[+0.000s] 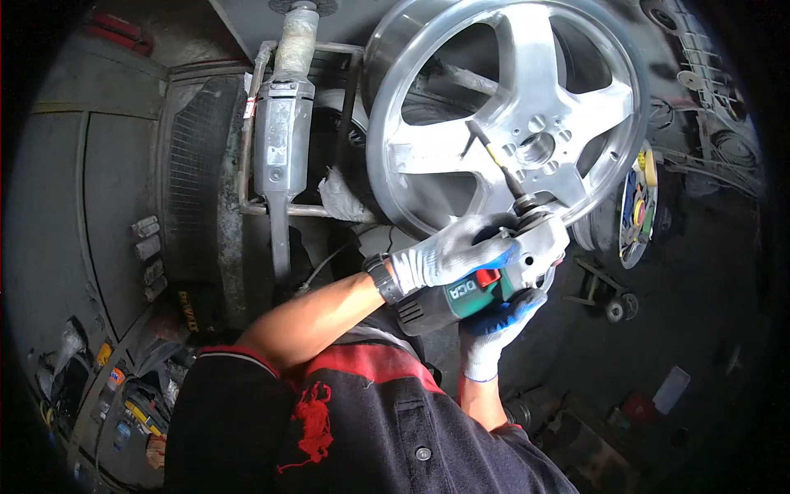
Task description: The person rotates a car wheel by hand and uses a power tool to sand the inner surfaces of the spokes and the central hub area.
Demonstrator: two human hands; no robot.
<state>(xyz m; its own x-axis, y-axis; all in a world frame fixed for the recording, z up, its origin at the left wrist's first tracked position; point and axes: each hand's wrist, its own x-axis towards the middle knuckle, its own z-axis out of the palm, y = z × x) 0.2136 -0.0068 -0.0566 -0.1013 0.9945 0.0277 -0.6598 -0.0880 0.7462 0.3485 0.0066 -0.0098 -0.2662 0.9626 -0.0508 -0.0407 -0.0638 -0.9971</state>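
A silver alloy wheel [510, 107] with broad spokes stands upright on a machine in front of me. Both my gloved hands hold a green-bodied power grinder [473, 292]. My left hand [448, 251], in a white glove with a dark wristband, grips over the tool's grey head. From below, my right hand [494, 325], in a blue-and-white glove, cups the green body. A thin shaft [498, 165] with a yellow band runs from the tool's head up to a spoke near the hub, its tip touching the metal.
A grey cylindrical machine part [284, 140] on a pipe frame hangs left of the wheel. A black item with yellow lettering [189, 311] and a shelf of small bottles [115, 395] lie lower left. A round disc with coloured pads [638, 206] and a small wheeled stand [613, 306] sit to the right.
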